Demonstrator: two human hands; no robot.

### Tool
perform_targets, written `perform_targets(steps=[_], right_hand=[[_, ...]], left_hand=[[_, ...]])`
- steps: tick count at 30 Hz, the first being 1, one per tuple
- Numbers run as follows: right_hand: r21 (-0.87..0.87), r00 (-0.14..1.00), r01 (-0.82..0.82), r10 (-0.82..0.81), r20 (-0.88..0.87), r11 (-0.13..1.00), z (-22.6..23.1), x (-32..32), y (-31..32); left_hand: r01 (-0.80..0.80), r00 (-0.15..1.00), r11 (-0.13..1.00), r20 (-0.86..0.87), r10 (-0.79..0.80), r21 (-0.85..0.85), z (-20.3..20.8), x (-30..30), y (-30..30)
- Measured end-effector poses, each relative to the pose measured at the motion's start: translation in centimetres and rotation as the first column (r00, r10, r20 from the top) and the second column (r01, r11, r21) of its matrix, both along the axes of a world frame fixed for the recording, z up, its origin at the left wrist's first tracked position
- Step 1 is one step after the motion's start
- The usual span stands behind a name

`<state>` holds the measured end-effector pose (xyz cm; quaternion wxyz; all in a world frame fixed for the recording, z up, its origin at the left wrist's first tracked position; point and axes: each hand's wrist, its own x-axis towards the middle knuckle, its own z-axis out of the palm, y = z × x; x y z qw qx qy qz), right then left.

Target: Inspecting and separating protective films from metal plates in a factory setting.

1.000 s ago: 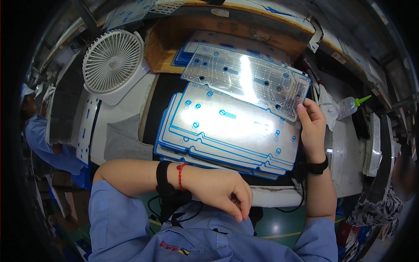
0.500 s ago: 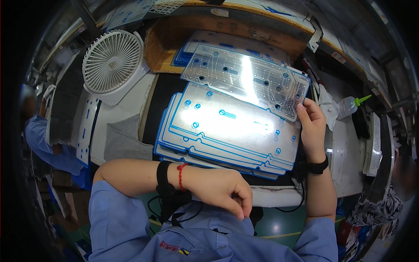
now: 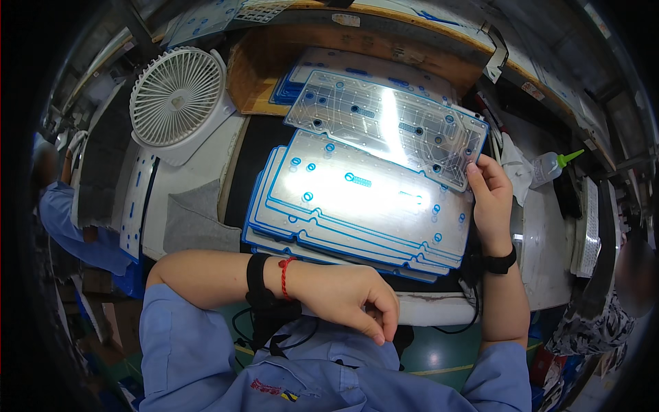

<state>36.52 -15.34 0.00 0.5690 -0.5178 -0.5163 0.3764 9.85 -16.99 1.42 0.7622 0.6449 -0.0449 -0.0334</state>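
Note:
My right hand [image 3: 492, 202] pinches the right corner of a clear, flexible keyboard membrane sheet [image 3: 374, 123] with fine printed traces and dark round spots. The sheet overlaps the far part of a stack of silvery plates [image 3: 329, 213] with blue edges and blue rings. Several plates show, slightly fanned toward me. Over the near edge of the table, in front of the stack, hangs my left hand [image 3: 353, 302]. Its fingers are curled in and nothing shows in them; the palm is hidden.
Behind the sheet, more blue-edged plates [image 3: 295, 79] lie by an open-fronted wooden box [image 3: 250, 75]. At the left stand a white fan [image 3: 180, 99] and a grey cloth [image 3: 199, 220]. A squeeze bottle with green tip [image 3: 547, 168] and white cloth [image 3: 515, 165] are at the right. Another person's blue sleeve [image 3: 75, 223] shows far left.

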Motion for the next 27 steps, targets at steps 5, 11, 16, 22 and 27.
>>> perform_targets(steps=[5, 11, 16, 22, 27], right_hand=[[0.009, 1.000, -0.003, 0.003, 0.013, 1.000, 0.0, 0.0, 0.0], [0.009, 1.000, 0.007, -0.007, 0.010, 1.000, 0.3, -0.2, -0.1], [-0.023, 0.996, 0.050, -0.048, 0.081, 0.998, 0.5, 0.3, -0.4], [0.075, 0.999, 0.022, -0.025, 0.034, 0.997, 0.3, 0.3, -0.8], [0.120, 1.000, 0.027, -0.027, -0.007, 0.992, 0.5, 0.0, -0.7]], left_hand=[[-0.018, 1.000, 0.999, 0.025, 0.019, -0.037, -0.7, -0.1, -0.3], [0.039, 0.999, 0.998, -0.004, -0.039, -0.045, -0.1, -0.2, -0.2], [0.167, 0.986, 0.985, -0.006, -0.167, -0.049, 0.3, -0.2, -0.4], [0.279, 0.957, 0.953, -0.052, -0.286, -0.116, 0.3, -0.2, -0.3], [0.327, 0.927, 0.933, -0.141, -0.347, -0.150, 0.7, -0.2, -0.1]])
